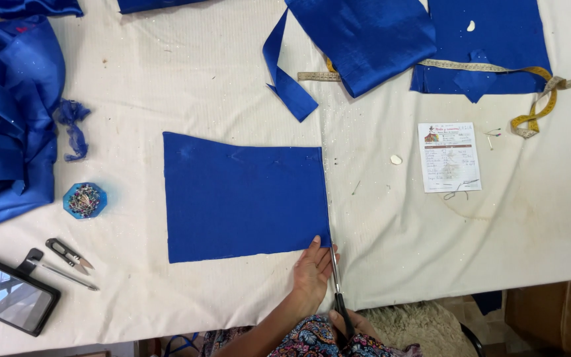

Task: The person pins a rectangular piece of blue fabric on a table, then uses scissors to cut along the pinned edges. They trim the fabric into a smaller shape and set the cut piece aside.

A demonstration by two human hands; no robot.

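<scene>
The left hand [312, 270] lies flat, fingers together, on the white cloth-covered table [232, 86], its fingertips touching the near right corner of the rectangular royal-blue fabric panel [246, 197], which spreads away ahead and to the left of it. Just right of that hand, the long steel scissors [334, 274] run along the panel's right edge. The right hand [351, 324], below and behind the left, is closed around the scissors' black handles. Far left of the hands sit a blue hexagonal pin dish [84, 199] and small thread snips [67, 254].
</scene>
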